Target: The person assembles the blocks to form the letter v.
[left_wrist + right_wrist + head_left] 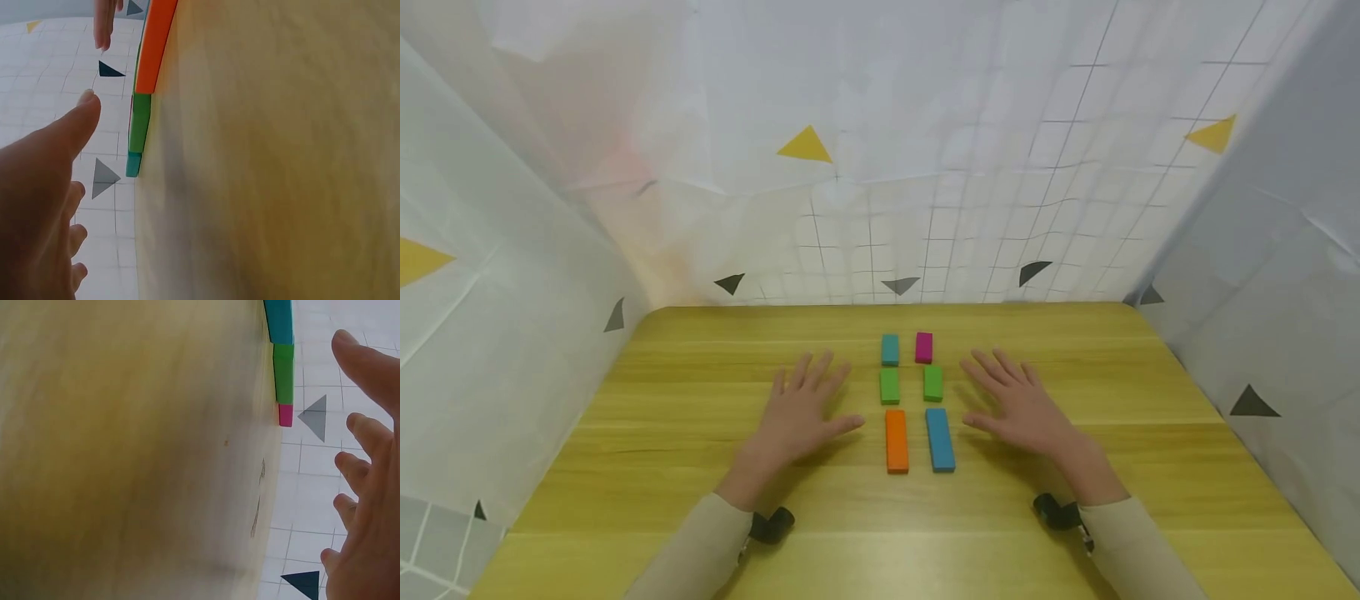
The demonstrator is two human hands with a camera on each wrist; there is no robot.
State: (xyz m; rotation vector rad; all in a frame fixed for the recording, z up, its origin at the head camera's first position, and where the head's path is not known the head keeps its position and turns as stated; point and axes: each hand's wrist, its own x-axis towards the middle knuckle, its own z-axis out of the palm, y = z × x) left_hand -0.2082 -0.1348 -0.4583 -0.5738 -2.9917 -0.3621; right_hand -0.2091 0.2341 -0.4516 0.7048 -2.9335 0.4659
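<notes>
Two columns of blocks lie flat on the table between the hands. The left column has a teal block [890, 350], a green block [889, 387] and a longer orange block [897, 442]. In the right column are a magenta block [924, 347], another green block [932, 383] and a longer blue block [940, 440]. My left hand [797, 417], fingers spread, is held left of the orange block, touching no block. To the right of the blue block, my right hand [1022, 408] is spread too and holds nothing. Both wrist views show the hands raised off the wood.
The wooden table [625, 450] has a white sheeted wall [760, 225] behind it, with yellow and dark triangles, and more sheeting at both sides. A black wrist device [772, 526] is at the left cuff, another [1056, 512] at the right.
</notes>
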